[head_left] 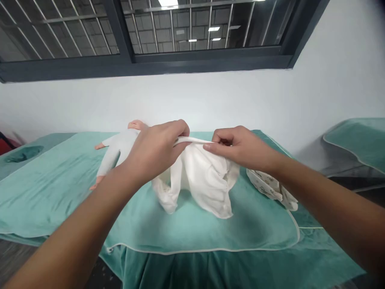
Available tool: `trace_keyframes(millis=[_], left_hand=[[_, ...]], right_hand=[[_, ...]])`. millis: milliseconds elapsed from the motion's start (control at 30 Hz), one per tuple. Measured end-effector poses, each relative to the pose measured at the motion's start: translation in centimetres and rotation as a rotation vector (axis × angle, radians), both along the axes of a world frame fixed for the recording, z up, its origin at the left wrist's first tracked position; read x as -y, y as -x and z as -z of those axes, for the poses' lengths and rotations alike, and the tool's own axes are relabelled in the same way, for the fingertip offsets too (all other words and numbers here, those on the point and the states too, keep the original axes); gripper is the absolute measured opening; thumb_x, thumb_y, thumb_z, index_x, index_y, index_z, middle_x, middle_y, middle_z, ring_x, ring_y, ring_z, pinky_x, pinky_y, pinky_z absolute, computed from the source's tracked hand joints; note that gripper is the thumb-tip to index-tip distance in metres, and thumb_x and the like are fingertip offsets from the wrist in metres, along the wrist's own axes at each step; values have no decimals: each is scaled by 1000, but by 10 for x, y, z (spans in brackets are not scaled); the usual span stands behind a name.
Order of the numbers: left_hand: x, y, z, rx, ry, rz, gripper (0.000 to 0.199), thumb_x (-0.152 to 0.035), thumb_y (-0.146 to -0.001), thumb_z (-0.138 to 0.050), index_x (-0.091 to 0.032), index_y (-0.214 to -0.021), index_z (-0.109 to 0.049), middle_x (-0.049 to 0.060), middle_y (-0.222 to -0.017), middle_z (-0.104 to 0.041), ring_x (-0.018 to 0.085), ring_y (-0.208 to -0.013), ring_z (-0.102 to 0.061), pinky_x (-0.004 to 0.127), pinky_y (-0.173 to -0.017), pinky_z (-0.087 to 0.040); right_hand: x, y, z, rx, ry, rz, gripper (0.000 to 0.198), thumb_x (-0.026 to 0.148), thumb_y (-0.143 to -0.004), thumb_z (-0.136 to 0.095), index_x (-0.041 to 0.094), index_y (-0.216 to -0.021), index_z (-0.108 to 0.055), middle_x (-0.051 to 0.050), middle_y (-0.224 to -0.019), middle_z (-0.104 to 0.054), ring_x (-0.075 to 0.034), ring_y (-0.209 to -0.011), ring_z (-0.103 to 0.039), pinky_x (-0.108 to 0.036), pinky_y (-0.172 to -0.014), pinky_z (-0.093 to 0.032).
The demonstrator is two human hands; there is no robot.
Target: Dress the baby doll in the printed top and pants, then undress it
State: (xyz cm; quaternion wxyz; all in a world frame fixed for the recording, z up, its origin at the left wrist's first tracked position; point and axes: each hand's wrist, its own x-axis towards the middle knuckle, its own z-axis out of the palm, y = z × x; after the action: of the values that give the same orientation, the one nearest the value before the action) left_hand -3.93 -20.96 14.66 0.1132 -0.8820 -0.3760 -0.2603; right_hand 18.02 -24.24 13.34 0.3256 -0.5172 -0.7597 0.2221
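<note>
Both my hands hold up a white baby garment point(204, 176) by its top edge, which is pulled into a taut strip between them. My left hand point(162, 140) pinches the strip's left end, and my right hand point(234, 145) grips the other end between thumb and curled fingers. Loose, wrinkled cloth hangs below, its lower ends close to or on the green cover; whether they touch is unclear. Behind my left forearm lies a baby doll point(118, 148) in pale white clothing, partly hidden by that hand and arm.
A teal green cover point(195, 241) with pale piping spreads over the bed. Folded patterned cloth point(272, 186) lies by my right forearm. Behind are a white wall point(210, 100) and a barred window point(192, 32). Another green-covered surface point(361, 136) stands at far right.
</note>
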Motion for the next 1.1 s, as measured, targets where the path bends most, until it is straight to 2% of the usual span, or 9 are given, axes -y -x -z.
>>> trace_keyframes(millis=[167, 267, 433, 533, 633, 733, 867, 1000, 1100], left_hand=[[6, 2, 2, -77, 27, -186, 10, -25, -84, -52, -23, -92, -57, 0, -70, -62, 19, -66, -58, 28, -60, -38], [4, 5, 5, -104, 90, -292, 15, -22, -82, -51, -24, -95, -58, 1, -72, -63, 20, -63, -58, 29, -58, -37], [-3, 13, 14, -18, 146, -372, 25, -16, -79, -48, -24, -100, -57, 3, -78, -64, 23, -66, -59, 31, -59, -38], [-5, 18, 20, 108, 122, -347, 26, -13, -75, -47, -23, -98, -56, 4, -83, -63, 24, -70, -59, 33, -62, -40], [-11, 27, 25, 255, 154, -269, 17, -15, -76, -48, -24, -89, -54, 5, -89, -64, 23, -76, -57, 33, -65, -41], [-20, 38, 30, 376, 257, -194, 6, -21, -79, -50, -24, -85, -51, 3, -87, -63, 20, -77, -56, 31, -64, -43], [-28, 53, 39, 463, 376, -216, 6, -26, -83, -50, -23, -88, -51, 2, -86, -64, 19, -77, -57, 29, -63, -43], [-36, 66, 43, 355, 391, -305, 17, -38, -87, -56, -23, -95, -52, 1, -84, -65, 18, -72, -56, 27, -61, -41], [-53, 72, 46, 143, 393, -432, 30, -49, -84, -60, -21, -96, -57, 0, -70, -59, 18, -65, -53, 28, -62, -41]], right_hand=[[12, -6, 2, 214, -130, 229, 21, 30, -83, -56, 22, -68, -45, 4, -58, -46, -12, -56, -39, -27, -54, -24], [13, -15, 10, 385, -220, 369, 15, 23, -80, -52, 23, -71, -40, 4, -58, -44, -14, -54, -35, -28, -54, -23], [8, -31, 26, 569, -199, 526, 10, 23, -81, -51, 25, -90, -46, 2, -59, -49, -16, -50, -35, -29, -54, -24], [2, -41, 34, 566, -162, 572, 25, 24, -84, -48, 23, -109, -50, -4, -73, -61, -19, -56, -46, -30, -55, -29], [-2, -51, 41, 537, -158, 550, 36, 22, -84, -46, 24, -118, -53, -9, -96, -68, -24, -72, -57, -32, -60, -35], [-3, -59, 45, 469, -151, 519, 33, 20, -83, -44, 27, -111, -61, -6, -106, -69, -25, -84, -61, -33, -66, -39], [-3, -66, 50, 219, -84, 531, 29, 22, -84, -43, 29, -99, -66, -2, -99, -71, -22, -83, -61, -32, -67, -42], [-9, -72, 51, 92, 8, 536, 27, 26, -84, -46, 25, -101, -67, -5, -101, -71, -22, -86, -61, -33, -70, -43], [-25, -79, 53, 207, 101, 535, 27, 31, -84, -50, 20, -99, -69, -10, -100, -71, -23, -87, -62, -33, -69, -42]])
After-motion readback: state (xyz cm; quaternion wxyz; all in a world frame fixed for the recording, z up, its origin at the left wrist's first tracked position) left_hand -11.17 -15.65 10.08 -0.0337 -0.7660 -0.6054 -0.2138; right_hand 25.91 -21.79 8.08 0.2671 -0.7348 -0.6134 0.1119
